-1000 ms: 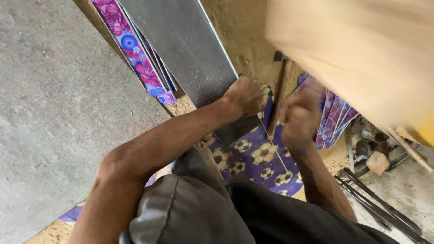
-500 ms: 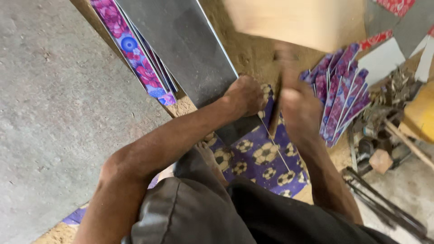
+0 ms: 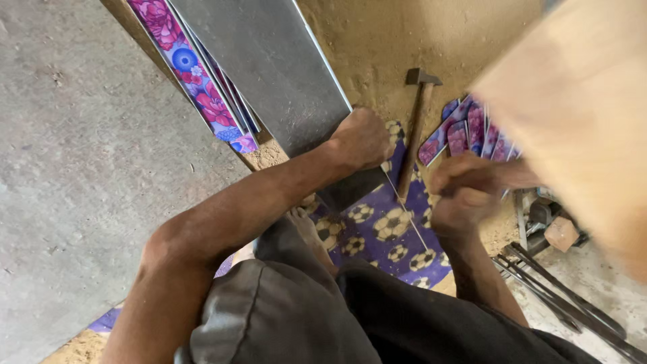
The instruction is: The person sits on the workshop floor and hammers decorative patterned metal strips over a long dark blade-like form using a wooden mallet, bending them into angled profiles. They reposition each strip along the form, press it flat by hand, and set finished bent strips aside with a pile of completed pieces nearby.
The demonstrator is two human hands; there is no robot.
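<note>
- Head view, edges and room: a grey metal sheet [image 3: 269, 67] runs from the top centre down to mid-frame, its lower edge lying over a purple sheet printed with footballs [image 3: 377, 229] at lower centre. Flower-printed strips [image 3: 195, 81] lie stacked along the metal sheet's left edge. Bare concrete floor [image 3: 74, 168] fills the left of the frame; sandy ground [image 3: 397, 40] lies open at upper centre.
- A hammer [image 3: 416, 118] lies on the sand just right of the metal sheet, head toward the top. Right of it fans a bunch of flowered strip pieces [image 3: 465, 135]. A blurred tan shape [image 3: 579, 114] covers the upper right. Dark metal rods [image 3: 566, 303] lie at lower right.
- The left hand [image 3: 360, 138] is curled into a fist, pressing on the metal sheet's lower end.
- The right hand [image 3: 465, 192], blurred, has its fingers drawn together; what it grips I cannot tell. A thin pale line [image 3: 408, 216] runs across the football sheet between the hands.
</note>
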